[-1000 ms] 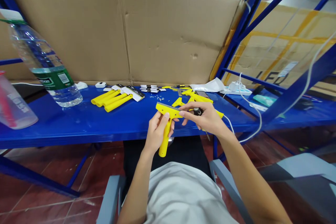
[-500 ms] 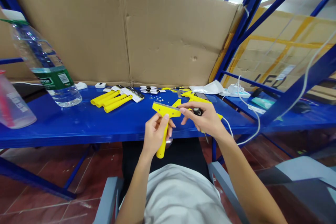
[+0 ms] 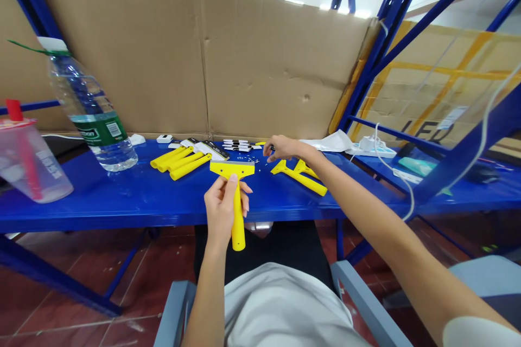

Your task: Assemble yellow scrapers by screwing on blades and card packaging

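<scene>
The person's bare left forearm point(image 3: 207, 295) rises steeply to the left grip point(image 3: 218, 206), an ungloved hand closed with its thumb point(image 3: 231, 185) pointing up in front and its fingers point(image 3: 246, 201) curled behind. The bare right arm point(image 3: 366, 200) reaches forward, slanting inward — the right grip point(image 3: 284, 146), also ungloved, has bent fingers, their exact hold unclear.

The scraper handle point(image 3: 238, 222) looks smooth plastic, the tabletop point(image 3: 122, 195) glossy.

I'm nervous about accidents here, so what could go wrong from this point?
The left hand holds the yellow scraper with what looks like a bare blade along its top; a slip might nick fingers.
The right hand is close to small loose bits, which it could scatter.
</scene>
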`<action>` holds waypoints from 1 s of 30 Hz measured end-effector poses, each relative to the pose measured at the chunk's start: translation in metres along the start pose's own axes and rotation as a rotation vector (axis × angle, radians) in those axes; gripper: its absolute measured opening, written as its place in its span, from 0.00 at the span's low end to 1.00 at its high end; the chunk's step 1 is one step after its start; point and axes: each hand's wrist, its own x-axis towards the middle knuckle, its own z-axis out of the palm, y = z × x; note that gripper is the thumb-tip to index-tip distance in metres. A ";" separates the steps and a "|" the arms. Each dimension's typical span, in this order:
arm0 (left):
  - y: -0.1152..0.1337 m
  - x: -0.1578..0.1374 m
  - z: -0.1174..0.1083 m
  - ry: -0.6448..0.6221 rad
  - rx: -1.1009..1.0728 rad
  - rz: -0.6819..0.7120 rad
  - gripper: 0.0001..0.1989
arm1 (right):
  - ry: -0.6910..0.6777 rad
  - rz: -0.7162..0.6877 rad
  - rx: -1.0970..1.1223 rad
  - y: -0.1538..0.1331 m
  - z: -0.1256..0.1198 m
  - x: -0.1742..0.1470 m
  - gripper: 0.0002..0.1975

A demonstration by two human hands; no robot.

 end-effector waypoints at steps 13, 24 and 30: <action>-0.002 0.002 -0.002 -0.036 -0.033 -0.020 0.19 | -0.118 -0.012 0.016 0.010 0.032 0.018 0.07; -0.004 0.001 -0.003 -0.021 -0.010 -0.025 0.19 | 0.402 -0.202 0.054 -0.031 0.018 -0.032 0.04; -0.003 0.001 -0.001 -0.016 0.007 -0.020 0.20 | 0.745 -0.429 0.190 -0.057 0.017 -0.066 0.04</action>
